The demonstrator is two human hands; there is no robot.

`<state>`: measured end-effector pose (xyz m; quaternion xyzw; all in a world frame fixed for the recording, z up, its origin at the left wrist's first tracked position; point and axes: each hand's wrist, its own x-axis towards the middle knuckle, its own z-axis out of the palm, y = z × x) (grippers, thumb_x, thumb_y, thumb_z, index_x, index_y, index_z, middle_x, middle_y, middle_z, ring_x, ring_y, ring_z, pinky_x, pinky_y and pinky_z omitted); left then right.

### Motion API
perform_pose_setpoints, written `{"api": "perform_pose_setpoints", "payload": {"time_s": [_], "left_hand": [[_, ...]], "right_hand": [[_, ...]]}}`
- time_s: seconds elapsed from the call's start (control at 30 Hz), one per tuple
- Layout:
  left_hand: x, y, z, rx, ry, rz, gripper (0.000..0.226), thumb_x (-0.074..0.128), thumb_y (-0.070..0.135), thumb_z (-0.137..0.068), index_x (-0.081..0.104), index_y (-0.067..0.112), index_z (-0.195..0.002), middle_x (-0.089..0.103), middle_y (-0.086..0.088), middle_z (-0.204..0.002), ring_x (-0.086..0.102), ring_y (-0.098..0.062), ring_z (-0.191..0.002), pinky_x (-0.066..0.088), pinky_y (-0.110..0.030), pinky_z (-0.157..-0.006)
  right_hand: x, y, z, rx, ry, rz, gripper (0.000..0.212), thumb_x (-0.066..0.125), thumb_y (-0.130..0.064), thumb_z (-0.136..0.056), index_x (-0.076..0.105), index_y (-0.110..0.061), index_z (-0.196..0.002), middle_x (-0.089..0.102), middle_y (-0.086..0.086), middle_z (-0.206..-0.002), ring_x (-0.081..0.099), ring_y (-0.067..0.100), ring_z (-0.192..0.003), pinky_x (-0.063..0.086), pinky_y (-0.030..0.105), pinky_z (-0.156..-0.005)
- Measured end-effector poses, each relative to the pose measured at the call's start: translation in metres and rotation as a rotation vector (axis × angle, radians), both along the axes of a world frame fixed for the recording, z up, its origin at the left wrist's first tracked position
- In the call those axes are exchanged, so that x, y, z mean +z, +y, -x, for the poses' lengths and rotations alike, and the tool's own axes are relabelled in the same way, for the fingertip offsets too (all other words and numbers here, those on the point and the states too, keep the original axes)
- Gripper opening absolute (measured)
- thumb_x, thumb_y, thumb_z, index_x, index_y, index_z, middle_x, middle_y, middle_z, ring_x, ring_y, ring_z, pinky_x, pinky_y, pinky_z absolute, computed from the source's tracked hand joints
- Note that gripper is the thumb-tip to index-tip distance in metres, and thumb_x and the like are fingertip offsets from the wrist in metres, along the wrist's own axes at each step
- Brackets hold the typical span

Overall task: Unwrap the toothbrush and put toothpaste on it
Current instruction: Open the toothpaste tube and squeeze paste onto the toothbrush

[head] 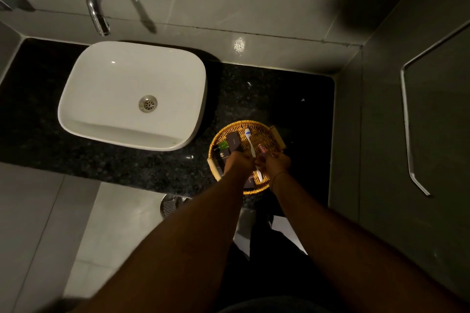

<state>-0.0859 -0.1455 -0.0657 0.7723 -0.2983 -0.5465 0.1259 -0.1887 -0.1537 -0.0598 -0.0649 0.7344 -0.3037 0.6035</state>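
A white toothbrush [250, 143] with a blue mark near its head stands out above my fists, over a round wicker basket [262, 127]. My left hand [239, 163] is closed around its handle, and the lower end shows below the fists. My right hand [276, 163] is closed right beside it, and a small red toothpaste tube [262, 148] sticks out from its fingers. Both hands touch in the middle. No wrapper is visible on the brush.
The basket sits on a black granite counter [127, 160] and holds dark boxes [233, 140] and a green sachet [223, 145]. A white basin [106, 89] lies to the left under a chrome tap [98, 15]. A grey wall with a metal rail [407, 119] stands to the right.
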Motion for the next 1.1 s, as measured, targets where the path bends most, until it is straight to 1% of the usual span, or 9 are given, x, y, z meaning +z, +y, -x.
{"api": "perform_pose_setpoints", "payload": {"time_s": [0.17,0.27,0.33,0.47,0.53,0.6,0.8,0.97,1.1], "left_hand": [[0.004,-0.003,0.003,0.001,0.025,0.013,0.024,0.07,0.018,-0.1,0.075,-0.002,-0.112,0.08,-0.016,-0.097,0.076,-0.02,-0.072,0.066,-0.032,-0.069],[0.005,-0.002,0.005,0.004,0.003,0.015,0.025,0.071,0.019,-0.1,0.075,-0.001,-0.113,0.08,-0.016,-0.098,0.08,-0.025,-0.08,0.062,-0.026,-0.061],[0.005,-0.001,0.005,-0.007,-0.017,0.014,0.024,0.073,0.02,-0.099,0.076,-0.001,-0.11,0.08,-0.014,-0.096,0.079,-0.02,-0.076,0.06,-0.022,-0.057],[0.002,0.002,0.004,-0.002,-0.063,0.012,0.02,0.076,0.021,-0.095,0.079,0.003,-0.102,0.079,-0.007,-0.089,0.079,-0.021,-0.084,0.066,-0.034,-0.079],[0.001,0.003,0.005,-0.006,-0.09,0.034,0.02,0.075,0.025,-0.096,0.08,0.006,-0.1,0.078,-0.005,-0.086,0.078,-0.02,-0.084,0.065,-0.036,-0.08],[0.002,0.003,0.005,-0.024,-0.134,0.046,0.021,0.073,0.027,-0.097,0.081,0.008,-0.099,0.075,-0.002,-0.081,0.074,-0.017,-0.079,0.061,-0.033,-0.073],[0.006,0.009,0.003,-0.117,-0.17,0.067,0.022,0.069,0.026,-0.1,0.081,0.007,-0.101,0.079,-0.007,-0.095,0.075,-0.022,-0.09,0.06,-0.036,-0.082],[0.015,0.016,0.0,-0.179,-0.235,0.179,0.023,0.063,0.027,-0.104,0.078,0.009,-0.102,0.076,-0.005,-0.093,0.069,-0.015,-0.08,0.051,-0.031,-0.072],[0.032,0.023,-0.008,-0.237,-0.335,0.319,0.023,0.06,0.029,-0.104,0.076,0.014,-0.104,0.079,-0.006,-0.093,0.064,-0.012,-0.072,0.061,-0.036,-0.074]], "right_hand": [[-0.008,-0.003,0.006,0.294,0.34,-0.071,0.047,0.077,-0.024,-0.092,0.067,0.004,-0.128,0.074,0.02,-0.126,0.073,0.042,-0.113,0.062,0.053,-0.094],[-0.005,0.0,0.007,0.446,0.482,-0.061,0.052,0.075,-0.04,-0.092,0.07,-0.001,-0.125,0.075,0.017,-0.12,0.074,0.038,-0.11,0.063,0.049,-0.093],[-0.005,0.003,0.008,0.534,0.546,-0.036,0.053,0.071,-0.046,-0.094,0.072,-0.001,-0.122,0.076,0.017,-0.119,0.074,0.037,-0.111,0.062,0.048,-0.094],[-0.004,0.003,0.003,0.527,0.584,-0.013,0.059,0.07,-0.052,-0.093,0.074,0.0,-0.119,0.076,0.016,-0.12,0.072,0.037,-0.115,0.061,0.044,-0.096],[-0.004,0.0,0.001,0.534,0.586,0.003,0.057,0.069,-0.049,-0.095,0.074,0.002,-0.12,0.076,0.017,-0.121,0.072,0.037,-0.116,0.06,0.044,-0.098],[-0.003,-0.002,0.002,0.56,0.58,0.014,0.049,0.066,-0.04,-0.098,0.074,0.003,-0.119,0.076,0.018,-0.121,0.072,0.037,-0.116,0.06,0.046,-0.098],[-0.001,0.0,0.006,0.677,0.652,0.051,0.034,0.069,-0.024,-0.097,0.076,-0.001,-0.121,0.075,0.017,-0.126,0.07,0.038,-0.121,0.059,0.049,-0.101],[0.004,0.004,0.008,0.749,0.755,0.064,0.032,0.066,-0.024,-0.099,0.076,-0.003,-0.121,0.075,0.018,-0.125,0.071,0.039,-0.118,0.059,0.049,-0.1],[0.015,0.01,0.002,0.731,0.836,0.127,0.033,0.055,-0.029,-0.104,0.078,-0.008,-0.115,0.077,0.017,-0.117,0.074,0.036,-0.107,0.061,0.046,-0.093]]}}
